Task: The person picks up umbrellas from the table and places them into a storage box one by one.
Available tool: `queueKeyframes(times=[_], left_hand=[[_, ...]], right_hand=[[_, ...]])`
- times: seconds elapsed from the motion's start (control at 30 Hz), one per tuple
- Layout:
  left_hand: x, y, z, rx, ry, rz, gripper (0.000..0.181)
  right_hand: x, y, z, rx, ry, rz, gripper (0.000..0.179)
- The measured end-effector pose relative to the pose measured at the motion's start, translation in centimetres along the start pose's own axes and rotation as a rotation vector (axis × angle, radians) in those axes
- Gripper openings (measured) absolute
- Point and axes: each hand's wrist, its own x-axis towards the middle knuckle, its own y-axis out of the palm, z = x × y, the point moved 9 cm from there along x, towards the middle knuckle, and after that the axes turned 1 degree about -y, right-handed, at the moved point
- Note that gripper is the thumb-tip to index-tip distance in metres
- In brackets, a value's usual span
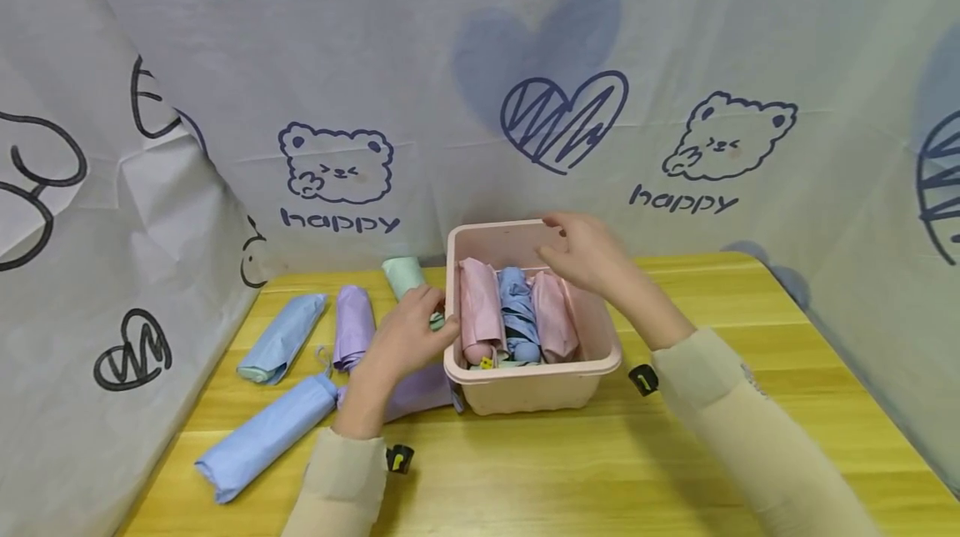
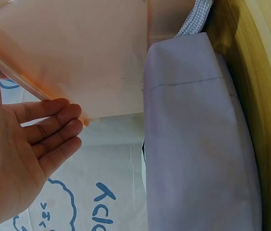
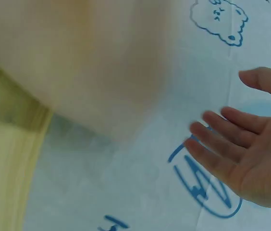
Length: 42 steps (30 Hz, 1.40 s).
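Observation:
A pale pink plastic bin [image 1: 525,395] stands on the table, holding two pink folded umbrellas [image 1: 480,303] [image 1: 553,316] with a blue folded umbrella [image 1: 517,312] between them. My left hand [image 1: 405,333] is at the bin's left rim, its fingers loosely extended along the outer wall [image 2: 102,57]. Whether its thumb hooks over the rim is hard to tell. Above the bin's right back edge, my right hand [image 1: 588,253] hovers with spread, slightly bent fingers and an empty palm. A purple folded umbrella [image 2: 198,134] lies against the bin's left side, partly behind my left wrist.
Left of the bin lie two blue folded umbrellas [image 1: 285,337] [image 1: 266,437], another purple one [image 1: 354,324] and a mint green one [image 1: 405,274]. Behind the yellow wood-grain table [image 1: 510,479] hangs a printed white cloth [image 1: 450,103], close to the bin's back.

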Motion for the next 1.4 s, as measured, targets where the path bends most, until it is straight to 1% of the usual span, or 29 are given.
queueKeyframes(times=[0.1, 0.17, 0.27, 0.33, 0.43, 0.53, 0.67, 0.77, 0.87, 0.97, 1.17, 1.33, 1.4], left_hand=[[0.0, -0.1, 0.0, -0.004, 0.003, -0.003, 0.03], [-0.1, 0.0, 0.0, -0.004, 0.004, 0.0, 0.03], [-0.1, 0.0, 0.0, -0.004, 0.001, 0.009, 0.031], [-0.1, 0.0, -0.1, -0.003, -0.003, 0.012, 0.031], [-0.1, 0.0, -0.1, -0.007, -0.009, 0.011, 0.032], [-0.1, -0.2, -0.2, -0.006, -0.009, 0.003, 0.032], [-0.1, -0.3, -0.3, -0.002, -0.003, -0.004, 0.032], [0.0, -0.3, -0.3, -0.005, 0.001, -0.007, 0.031], [0.0, -0.3, -0.3, -0.003, 0.007, -0.009, 0.029], [0.0, -0.1, -0.4, -0.004, 0.013, -0.009, 0.028], [0.2, 0.2, -0.4, -0.016, 0.022, 0.003, 0.026], [0.2, 0.0, -0.5, -0.01, 0.021, 0.01, 0.025], [0.2, -0.1, -0.4, -0.006, 0.013, 0.012, 0.026]], right_hand=[[-1.0, -0.4, -1.0, -0.031, -0.034, -0.087, 0.058], [-1.7, -0.5, -1.8, -0.044, -0.038, -0.137, 0.06], [-2.8, -0.7, -3.0, -0.063, -0.022, -0.195, 0.061], [-3.4, -0.7, -3.8, -0.083, -0.001, -0.211, 0.062], [-4.0, -0.3, -5.0, -0.105, 0.039, -0.19, 0.064], [-4.6, 0.4, -6.1, -0.121, 0.092, -0.139, 0.066], [-5.4, 1.3, -7.2, -0.121, 0.15, -0.082, 0.063], [-6.0, 1.8, -7.7, -0.118, 0.172, -0.05, 0.06], [-6.4, 2.2, -8.0, -0.113, 0.177, -0.032, 0.055], [-6.8, 2.2, -8.2, -0.103, 0.169, -0.036, 0.05], [-7.5, 2.3, -8.4, -0.104, 0.131, -0.06, 0.033], [-7.9, 2.4, -8.3, -0.094, 0.12, -0.1, 0.035], [-7.9, 2.4, -8.3, -0.091, 0.117, -0.119, 0.033]])
